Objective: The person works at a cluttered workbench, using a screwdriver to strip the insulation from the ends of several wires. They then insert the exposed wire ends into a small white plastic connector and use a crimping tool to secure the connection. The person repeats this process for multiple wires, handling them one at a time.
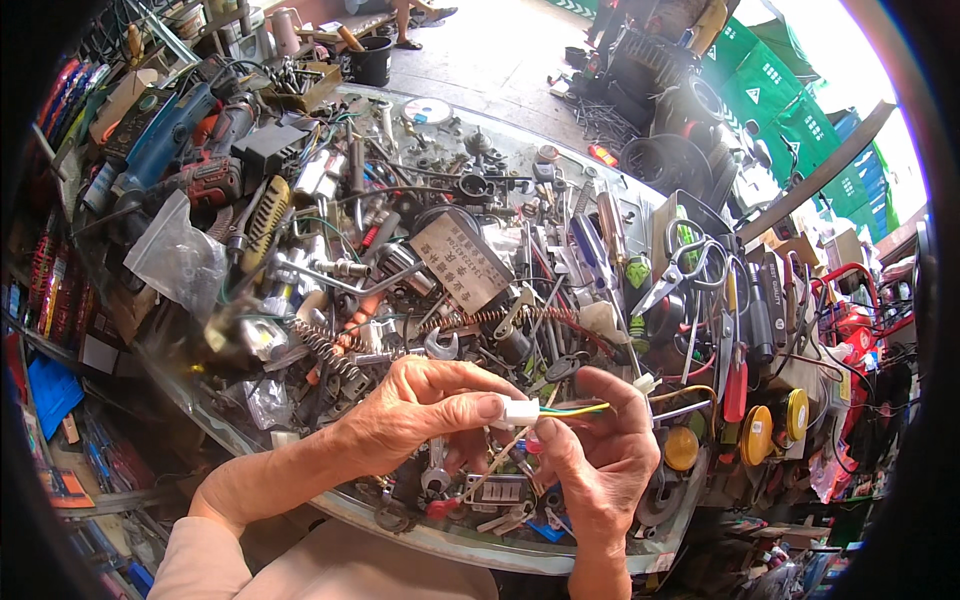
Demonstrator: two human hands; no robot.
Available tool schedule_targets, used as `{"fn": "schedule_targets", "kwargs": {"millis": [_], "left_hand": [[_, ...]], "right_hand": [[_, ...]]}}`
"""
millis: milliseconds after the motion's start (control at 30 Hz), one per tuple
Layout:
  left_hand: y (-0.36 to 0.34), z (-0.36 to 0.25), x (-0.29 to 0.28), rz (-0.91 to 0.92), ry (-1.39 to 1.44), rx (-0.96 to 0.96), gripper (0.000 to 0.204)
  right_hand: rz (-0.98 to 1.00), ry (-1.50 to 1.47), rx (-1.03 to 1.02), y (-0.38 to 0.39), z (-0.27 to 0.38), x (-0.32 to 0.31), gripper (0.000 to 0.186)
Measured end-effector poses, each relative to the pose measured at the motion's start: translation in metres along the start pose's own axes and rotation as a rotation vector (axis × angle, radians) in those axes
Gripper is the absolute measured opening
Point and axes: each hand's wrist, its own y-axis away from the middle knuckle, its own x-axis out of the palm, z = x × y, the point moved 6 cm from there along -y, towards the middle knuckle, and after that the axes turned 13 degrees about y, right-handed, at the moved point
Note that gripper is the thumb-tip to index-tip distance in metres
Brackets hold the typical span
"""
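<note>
"What are the hands doing?"

"Left to right: the left hand (425,405) pinches a small white plug (519,412) between thumb and forefinger, above the front of the crowded table (400,530). Green and yellow wires (575,410) leave the plug's right side and run to the bent fingers of the right hand (610,460). I can't tell whether that hand grips them or only steadies them."

"So which step is it?"

"My reading: checking or adjusting the plug and its wires. The next move seems to call for a steady pinch on the left and light, exact fingers on the right, with no hard tug on the wires."

"And what are things made of?"

"From the left, a crinkled, see-through plastic bag (178,255); a brush (265,222) with a long yellow body; a dark coiled metal spring (330,350). Beyond the left hand, a wrench (445,347) shows a smooth, grey, forked head. Above it lies a flat, tan piece of card (460,262) with handwriting. The plug looks like hard plastic, boxy and pale; the wires are thin and smooth. Farther right are shiny metal scissors (690,275) with looped handles, and a round, flat yellow tin (757,435)."
</note>
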Motion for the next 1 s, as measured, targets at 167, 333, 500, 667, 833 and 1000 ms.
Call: {"fn": "schedule_targets", "kwargs": {"millis": [167, 333, 500, 667, 833, 1000], "left_hand": [[0.001, -0.004, 0.002, 0.018, -0.062, 0.076, 0.027], [0.004, -0.011, 0.008, 0.032, -0.304, 0.291, 0.029], [0.006, -0.011, 0.01, -0.039, -0.434, 0.341, 0.032], [0.007, -0.009, 0.006, -0.042, -0.077, 0.11, 0.028], [0.005, -0.007, 0.004, -0.009, -0.148, 0.11, 0.029], [0.006, -0.008, 0.004, -0.006, -0.174, 0.071, 0.03]], "right_hand": [[0.166, -0.133, 0.043, -0.002, 0.0, 0.001, 0.049], [0.208, -0.227, 0.059, -0.003, -0.008, -0.002, 0.029], [0.101, -0.161, 0.018, -0.005, -0.005, -0.005, 0.021], [-0.066, -0.123, -0.163, 0.002, 0.009, -0.012, 0.025], [0.012, -0.037, -0.195, 0.006, 0.007, -0.006, 0.032], [0.056, -0.052, -0.196, 0.006, 0.008, -0.006, 0.032]]}}
